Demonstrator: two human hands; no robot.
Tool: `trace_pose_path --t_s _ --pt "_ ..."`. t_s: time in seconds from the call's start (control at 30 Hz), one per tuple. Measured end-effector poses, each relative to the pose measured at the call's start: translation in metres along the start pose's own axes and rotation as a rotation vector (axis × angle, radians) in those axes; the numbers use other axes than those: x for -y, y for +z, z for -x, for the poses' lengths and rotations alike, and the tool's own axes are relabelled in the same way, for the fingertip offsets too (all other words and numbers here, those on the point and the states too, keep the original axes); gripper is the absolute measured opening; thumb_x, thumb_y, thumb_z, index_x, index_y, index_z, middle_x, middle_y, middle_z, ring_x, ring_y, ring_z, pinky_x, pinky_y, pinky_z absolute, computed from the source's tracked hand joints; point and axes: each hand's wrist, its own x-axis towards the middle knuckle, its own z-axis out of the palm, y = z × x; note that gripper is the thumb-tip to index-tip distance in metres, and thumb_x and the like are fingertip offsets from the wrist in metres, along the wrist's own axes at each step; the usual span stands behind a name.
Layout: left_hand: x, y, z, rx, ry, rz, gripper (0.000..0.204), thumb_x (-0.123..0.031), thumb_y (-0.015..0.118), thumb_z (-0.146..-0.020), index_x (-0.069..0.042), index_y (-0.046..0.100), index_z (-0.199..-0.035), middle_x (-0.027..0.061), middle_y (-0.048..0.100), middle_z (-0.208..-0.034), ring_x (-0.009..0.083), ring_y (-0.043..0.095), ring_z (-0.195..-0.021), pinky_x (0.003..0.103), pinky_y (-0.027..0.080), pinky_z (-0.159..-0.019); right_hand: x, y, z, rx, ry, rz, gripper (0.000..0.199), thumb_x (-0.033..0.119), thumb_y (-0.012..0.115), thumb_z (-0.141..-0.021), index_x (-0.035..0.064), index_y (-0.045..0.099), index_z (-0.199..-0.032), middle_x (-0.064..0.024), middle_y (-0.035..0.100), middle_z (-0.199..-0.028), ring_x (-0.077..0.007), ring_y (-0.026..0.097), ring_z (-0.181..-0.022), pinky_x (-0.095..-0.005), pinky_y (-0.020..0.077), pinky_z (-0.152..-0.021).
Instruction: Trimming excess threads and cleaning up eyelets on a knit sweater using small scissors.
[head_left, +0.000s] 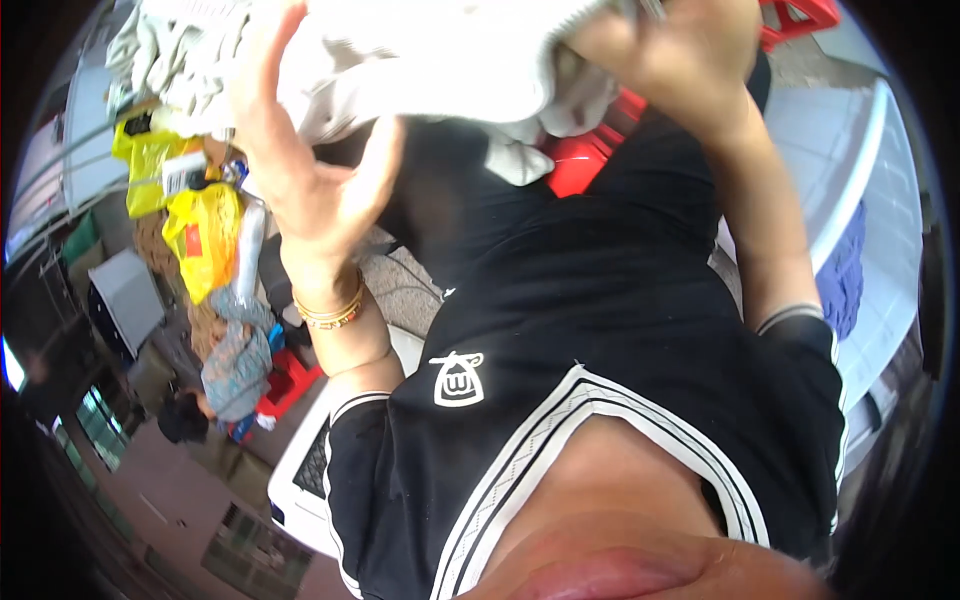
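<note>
A white knit garment with ribbed edges is spread across the top of the view, above my lap. My left hand, with bracelets at the wrist, rests against its left side. The left thumb and a long finger are stretched apart, and the other fingers are partly hidden by the cloth. At the garment's right edge, my right hand has its fingers bent onto the fabric, somewhat blurred. A loose end of pale cloth hangs down between my knees.
Yellow plastic bags and small packages lie at the left. Beyond them a person in a patterned top is near a red stool. A pale blue plastic table with purple cloth stands at my right. Red plastic shows between my legs.
</note>
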Motion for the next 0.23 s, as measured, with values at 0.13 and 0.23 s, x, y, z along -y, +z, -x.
trace_pose_path --t_s 0.13,0.23 --pt "-0.049 0.031 -0.057 0.171 -0.369 0.686 0.084 -0.029 0.078 -0.084 0.005 0.034 -0.146 0.0211 0.055 -0.133 0.0243 0.058 -0.117 0.037 0.045 -0.103 -0.008 -0.009 -0.051 -0.077 0.128 -0.344 0.011 -0.002 0.064 -0.074 -0.0034 0.062 -0.085 -0.0022 0.061 -0.077 -0.0078 0.056 -0.067 -0.024 0.0458 -0.058" --pt "0.023 0.019 -0.07 0.435 -0.352 0.871 0.062 -0.006 0.068 -0.085 0.009 0.042 -0.139 0.0209 0.059 -0.126 0.0289 0.056 -0.122 0.038 0.041 -0.106 -0.015 -0.013 -0.054 -0.095 0.14 -0.486 0.007 0.002 0.063 -0.078 0.0002 0.064 -0.085 0.0 0.06 -0.074 -0.0065 0.055 -0.066 -0.0225 0.0458 -0.06"
